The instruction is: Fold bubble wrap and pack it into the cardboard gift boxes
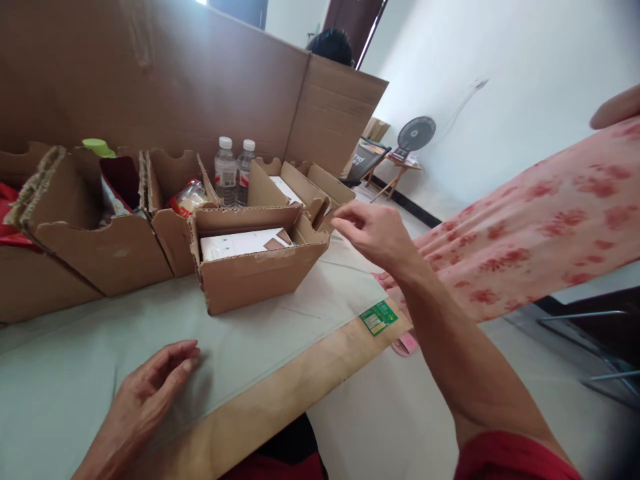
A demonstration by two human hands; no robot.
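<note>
My left hand (154, 387) lies at the near side of the cloth-covered table (260, 333), its fingers stretched out and holding nothing. Out to the right, my right hand (376, 235) hovers beside the end of the front cardboard box (260, 273). Its fingers are loosely bent with the thumb apart, and nothing shows between them. Inside that box sits a white carton (245, 244) with brown patches on its end. Another white carton (286, 189) is in a cardboard box (265, 180) just behind.
Two water bottles (226, 170) stand behind the front box. Cardboard bins (107, 257) line the left, one holding a packaged item (191, 197). A tall cardboard panel (200, 87) rises behind. At right, someone in a floral pink garment (530, 227) stands near the table corner with a green card (379, 318).
</note>
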